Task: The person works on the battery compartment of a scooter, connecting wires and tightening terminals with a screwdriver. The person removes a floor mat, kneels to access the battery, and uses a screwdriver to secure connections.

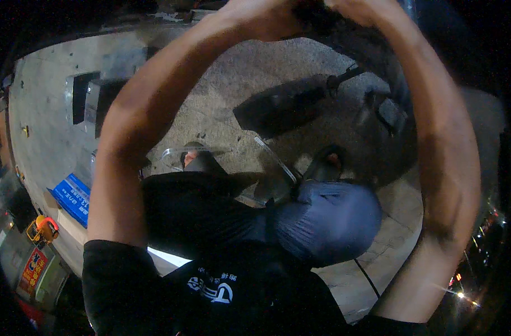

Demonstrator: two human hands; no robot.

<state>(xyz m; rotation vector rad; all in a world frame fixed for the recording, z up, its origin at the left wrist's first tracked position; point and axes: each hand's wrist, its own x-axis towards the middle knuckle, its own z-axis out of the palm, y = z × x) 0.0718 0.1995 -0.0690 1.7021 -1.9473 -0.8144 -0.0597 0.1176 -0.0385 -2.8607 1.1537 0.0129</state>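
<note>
Head view: we look down over a black shirt [154, 291] with white print on the chest, while two bare forearms rise on either side and curve in toward each other at the upper edge. There, the left hand [280, 22] and the right hand [359, 10] meet at a dark thing [318, 19], which lies between them and is partly cut off by the frame. Both hands seem to touch it, though shadow and the edge hide most of the fingers; we cannot tell whether either hand is clenched, grasping or loose.

Below the hands, a long black block [283, 106] slants across the grey floor [210, 101], its right end near a dark rod. Nearer to us, two feet show: the left foot [190, 158] and the right foot [334, 159], set well apart. A pale strip [272, 154] lies slantwise between them. In the lower middle, we see a rounded shape in stretched grey-blue cloth [339, 221].

To the left, beyond the left forearm, grey boxes [101, 103] stand on the floor. Further down that side are a blue package [71, 197], an orange object [45, 224] and a red sign [32, 271]. Small bright lights [461, 295] dot the darkness at the lower right.
</note>
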